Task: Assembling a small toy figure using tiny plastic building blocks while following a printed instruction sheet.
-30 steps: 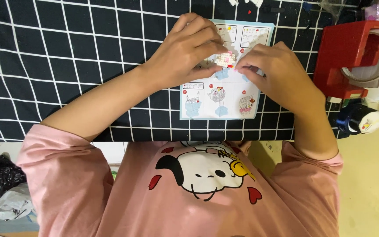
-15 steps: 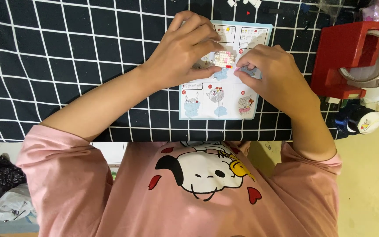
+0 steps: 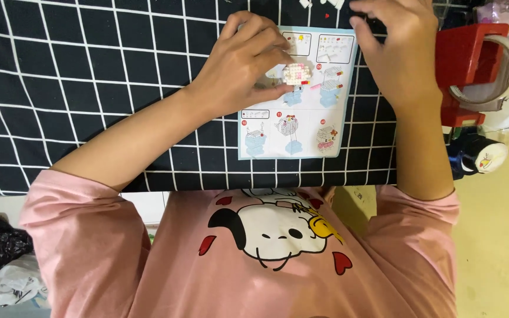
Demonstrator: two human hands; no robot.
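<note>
White and pink, the small brick model was pinched in the left hand over the instruction sheet on the table, seemingly part-built, while the right hand was held loosely curled near loose pieces.

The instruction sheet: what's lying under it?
The instruction sheet lies flat on a black cloth with white grid lines. Whatever sits directly beneath the paper is covered.
</note>
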